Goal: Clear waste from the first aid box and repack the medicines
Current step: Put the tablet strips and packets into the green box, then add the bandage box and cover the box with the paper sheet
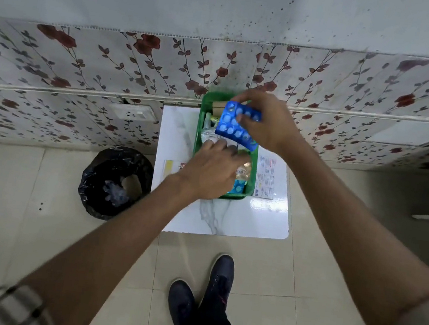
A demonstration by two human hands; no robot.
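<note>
A green plastic box (203,111) stands on a small white marble-look table (255,217), filled with medicine packs, a tube and crumpled wrappers. My right hand (268,123) holds a blue blister strip of white tablets (236,124) above the box's far half. My left hand (212,170) reaches down into the box's near half, its fingers among crumpled white packaging (209,135); what it touches is hidden and blurred. Another blue strip (238,186) lies at the box's near right corner.
A bin lined with a black bag (114,184) stands on the floor left of the table, with some waste inside. A printed leaflet (267,178) lies under the box's right side. A flowered tiled wall is behind. My shoes (200,292) are near the table's front.
</note>
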